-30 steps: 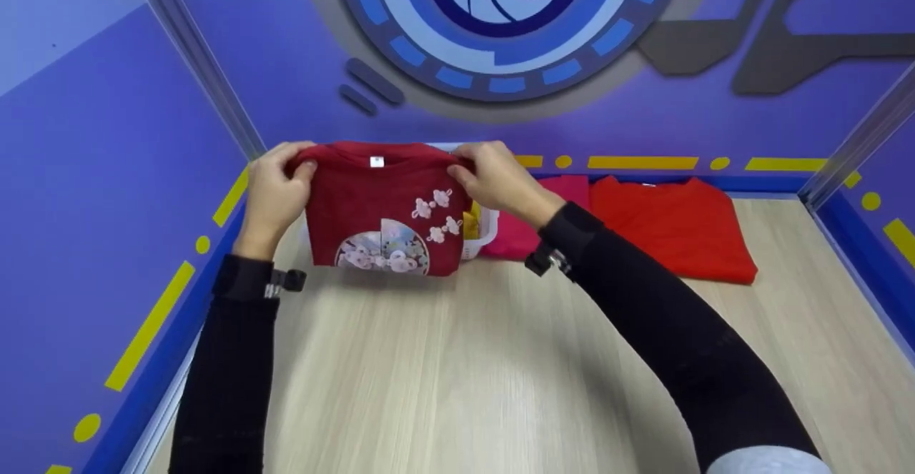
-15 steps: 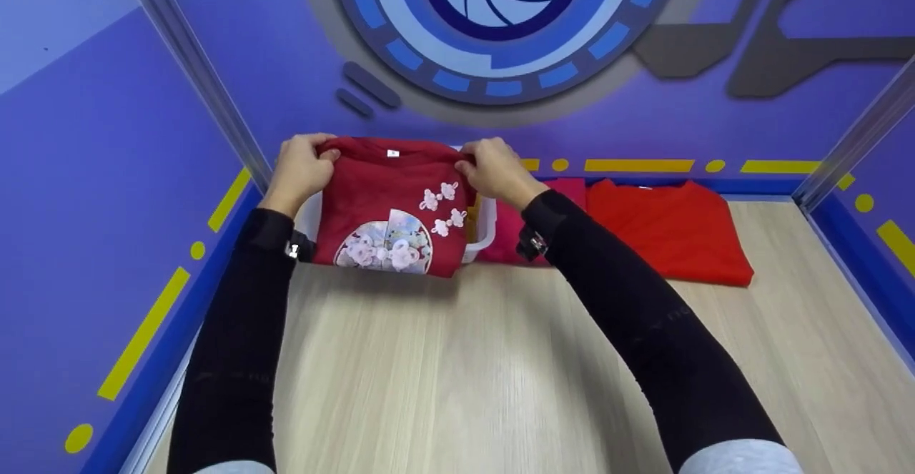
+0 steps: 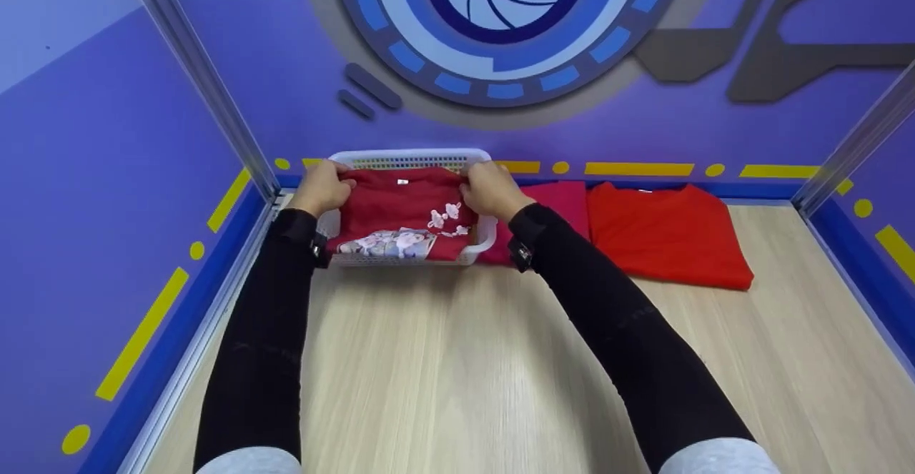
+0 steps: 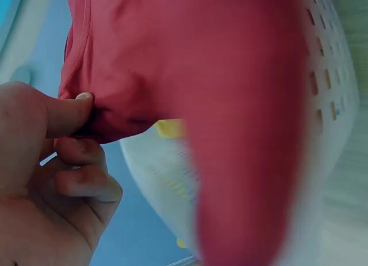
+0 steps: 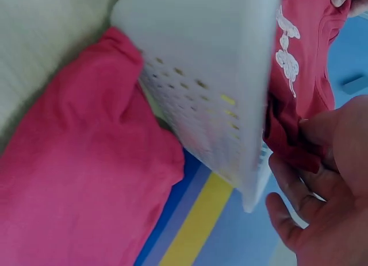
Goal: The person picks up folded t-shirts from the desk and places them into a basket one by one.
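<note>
Your two black-sleeved arms stretch forward across a pale wood-grain surface (image 3: 457,359) toward its far left corner. There, your left hand (image 3: 323,188) and your right hand (image 3: 489,189) each pinch a top corner of a folded dark red T-shirt (image 3: 404,206), thumb and fingers (image 4: 69,114) clenched on the fabric near the collar. The shirt, printed with pale pink blossoms and a round floral picture, lies inside a white perforated plastic basket (image 3: 411,156), its lower edge at the basket's near rim. Just beside the basket on the right, touching it, lies a folded pink garment (image 3: 565,202), and next to that a folded bright red T-shirt (image 3: 668,234). Beyond them rises a purple wall with yellow dashes and a large blue circular emblem (image 3: 507,23).
</note>
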The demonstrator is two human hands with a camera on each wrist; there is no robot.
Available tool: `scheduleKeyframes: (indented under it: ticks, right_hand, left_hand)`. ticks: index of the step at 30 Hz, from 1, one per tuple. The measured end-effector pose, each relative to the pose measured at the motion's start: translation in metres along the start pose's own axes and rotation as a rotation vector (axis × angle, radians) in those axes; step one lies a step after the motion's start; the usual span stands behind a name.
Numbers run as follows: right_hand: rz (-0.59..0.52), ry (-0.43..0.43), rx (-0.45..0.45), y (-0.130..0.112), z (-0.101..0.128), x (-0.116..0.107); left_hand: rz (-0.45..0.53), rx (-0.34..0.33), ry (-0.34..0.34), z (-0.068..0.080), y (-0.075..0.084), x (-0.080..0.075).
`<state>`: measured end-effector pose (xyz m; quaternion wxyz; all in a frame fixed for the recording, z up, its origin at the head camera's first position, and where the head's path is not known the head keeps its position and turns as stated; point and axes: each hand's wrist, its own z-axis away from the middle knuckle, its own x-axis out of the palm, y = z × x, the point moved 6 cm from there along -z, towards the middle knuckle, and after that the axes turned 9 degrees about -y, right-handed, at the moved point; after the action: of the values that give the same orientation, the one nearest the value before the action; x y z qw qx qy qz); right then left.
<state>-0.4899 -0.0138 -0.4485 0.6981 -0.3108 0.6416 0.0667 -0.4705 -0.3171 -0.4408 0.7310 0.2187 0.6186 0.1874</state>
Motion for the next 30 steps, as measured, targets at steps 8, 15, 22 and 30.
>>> scheduleKeyframes:
  ticks: [8,15,22,30]
  right_hand:
    - [0.014,0.013,0.024,0.005,-0.006,0.006]
    - [0.054,0.054,0.054,0.007,-0.016,0.009]
    - [0.103,0.114,0.094,0.012,-0.025,0.008]
    - [0.023,0.176,0.12,0.018,-0.03,0.01]
  left_hand:
    - [0.041,-0.022,-0.002,-0.006,-0.004,0.007]
    - [0.026,-0.046,0.033,-0.011,-0.008,0.008]
    - [0.115,-0.102,0.075,-0.015,-0.002,0.009]
    - [0.095,-0.156,0.147,-0.025,-0.004,0.014]
